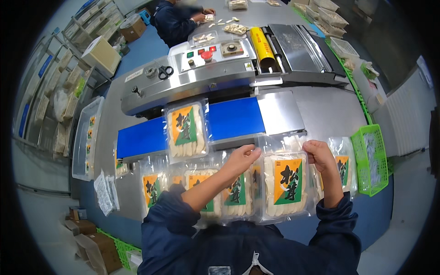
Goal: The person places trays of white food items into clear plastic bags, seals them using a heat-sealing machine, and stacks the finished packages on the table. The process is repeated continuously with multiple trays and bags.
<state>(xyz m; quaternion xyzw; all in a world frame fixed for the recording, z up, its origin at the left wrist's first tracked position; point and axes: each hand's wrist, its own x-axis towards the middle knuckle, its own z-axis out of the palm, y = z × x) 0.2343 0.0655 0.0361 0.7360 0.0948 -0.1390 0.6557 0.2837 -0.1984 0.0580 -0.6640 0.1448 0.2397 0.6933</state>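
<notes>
A clear plastic pouch of pale slices (270, 192) with an orange and green label stands between my two hands, its see-through top edge uppermost. At its upper left corner my left hand (244, 159) is closed in a pinch. My right hand (319, 156) pinches the opposite upper corner. Similar filled pouches (153, 185) stand in a row along the table's near edge, partly hidden behind my left forearm. Another pouch (185, 130) rests on the blue conveyor belt (236, 117) of the sealing machine (156, 85), just beyond my left hand.
A green basket (379, 176) of clear plastic pieces stands at the right edge. To the left is a clear bin (81, 158) with packs inside. Black scissors (165, 72) lie on the machine near a red button (206, 56). A co-worker (172, 23) handles pale pieces at the far end.
</notes>
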